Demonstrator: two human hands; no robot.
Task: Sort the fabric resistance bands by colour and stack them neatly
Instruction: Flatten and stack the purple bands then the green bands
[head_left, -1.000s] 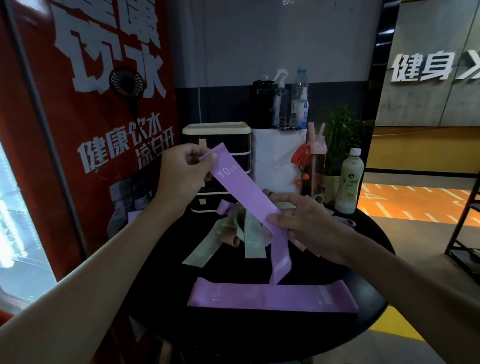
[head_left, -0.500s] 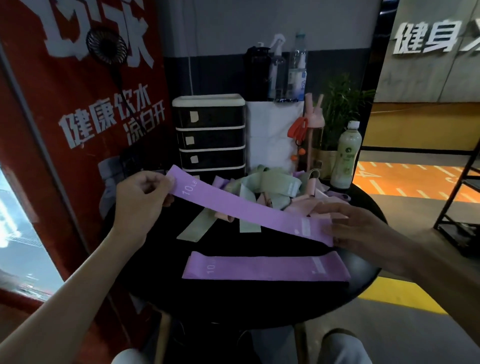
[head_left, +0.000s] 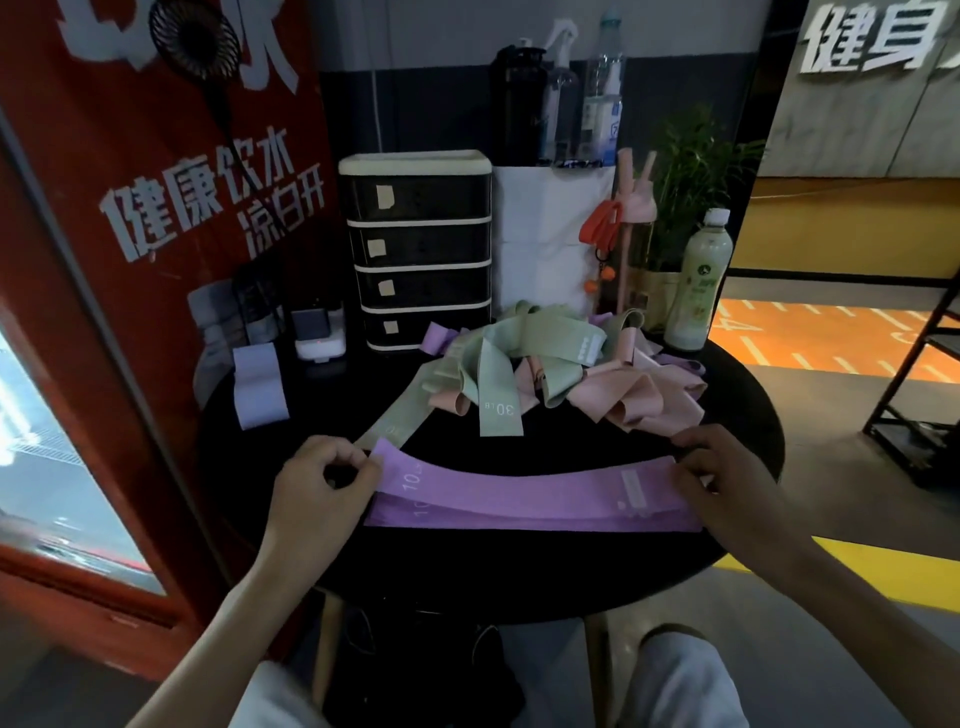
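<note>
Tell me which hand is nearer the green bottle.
Right. The right hand holds the purple band's right end, below and just left of the green bottle. The left hand pinches the band's other end, far across the table.

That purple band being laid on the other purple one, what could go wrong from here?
The top purple band sits skewed on the lower purple band, its left end raised in the left hand, so the stack may end up uneven. The right hand is close to the loose pink bands and could drag one into the purple stack.
</note>
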